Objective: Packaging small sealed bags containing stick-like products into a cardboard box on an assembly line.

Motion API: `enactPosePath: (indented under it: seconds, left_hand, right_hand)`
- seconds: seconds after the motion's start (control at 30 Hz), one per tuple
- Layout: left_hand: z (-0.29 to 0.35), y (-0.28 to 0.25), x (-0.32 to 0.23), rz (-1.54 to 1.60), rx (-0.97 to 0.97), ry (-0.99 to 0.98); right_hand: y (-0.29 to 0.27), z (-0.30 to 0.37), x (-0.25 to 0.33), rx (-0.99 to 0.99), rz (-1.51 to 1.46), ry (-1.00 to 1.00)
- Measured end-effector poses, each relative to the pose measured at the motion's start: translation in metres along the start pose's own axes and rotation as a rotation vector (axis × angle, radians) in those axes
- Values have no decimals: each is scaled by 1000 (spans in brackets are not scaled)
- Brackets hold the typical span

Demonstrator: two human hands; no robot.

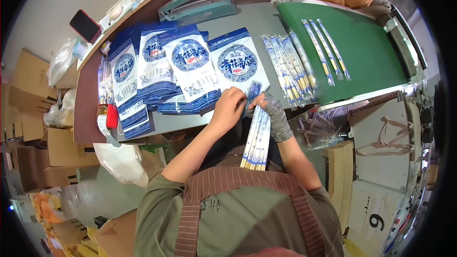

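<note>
A bundle of wrapped chopsticks [257,135] stands in front of my apron, its pale tips pointing down toward me and its blue end up. My right hand [270,110], in a grey knitted hand cover with bare fingertips, is closed round the upper part of the bundle. Beside that blue end is my left hand [230,107], bare, with its fingers curled and pinched together; what they hold is hidden. Just beyond my hands lies a blue-and-white printed bag [238,59]. More wrapped chopsticks [288,69] lie in a row on the table to the right.
Several blue-and-white bags [190,62] overlap on the grey table [250,14]. Behind them sits a teal hand sealer [200,12]. Three wrapped pairs [326,50] rest on a green conveyor belt [366,52]. A red tape dispenser [112,115] and a phone [85,26] are at the left.
</note>
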State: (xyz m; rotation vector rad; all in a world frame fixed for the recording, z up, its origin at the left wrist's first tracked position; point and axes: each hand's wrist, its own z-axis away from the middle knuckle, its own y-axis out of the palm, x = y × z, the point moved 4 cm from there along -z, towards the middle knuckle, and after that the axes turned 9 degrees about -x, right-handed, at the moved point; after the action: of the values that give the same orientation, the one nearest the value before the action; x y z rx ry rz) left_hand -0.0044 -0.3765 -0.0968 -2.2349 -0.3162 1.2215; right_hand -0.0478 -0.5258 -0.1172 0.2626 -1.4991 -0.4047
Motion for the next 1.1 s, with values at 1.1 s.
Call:
enactPosePath:
  seconds: [1.1]
  left_hand:
    - [85,-42,-57,401,209,131]
  right_hand:
    - [-26,91,-35,204,786,22]
